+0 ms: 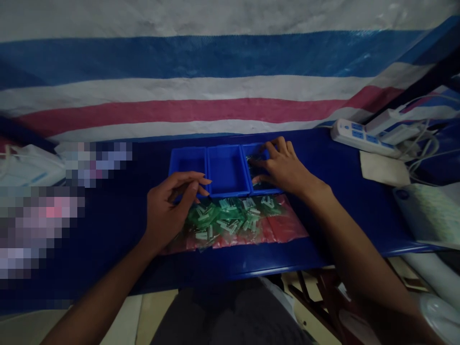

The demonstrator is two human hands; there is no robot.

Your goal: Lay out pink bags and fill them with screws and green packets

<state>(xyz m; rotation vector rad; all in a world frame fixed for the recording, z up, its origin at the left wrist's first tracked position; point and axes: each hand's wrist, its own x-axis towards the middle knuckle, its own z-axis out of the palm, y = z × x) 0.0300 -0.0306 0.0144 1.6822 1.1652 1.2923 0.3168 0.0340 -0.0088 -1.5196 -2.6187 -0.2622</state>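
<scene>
My right hand (282,165) reaches into the right blue bin (276,190), with the thumb and forefinger apart over small dark pieces I cannot make out. My left hand (172,203) hovers at the front of the left blue bin (187,155), its fingers loosely stretched and nothing visible in them. Between these two stands the middle blue bin (228,170), with its floor bare. Just in front of the bins lie several small clear and green plastic bags (230,215) holding white strip-like pieces. Under them is a red plastic sheet or bag (287,225).
A white power strip (362,136) with plugs and cables sits at the back right of the blue table (247,261). Close to it are a beige pad (384,168) and a patterned packet (431,211). Striped plastic sheeting (215,57) forms the back wall. The left side is partly pixelated.
</scene>
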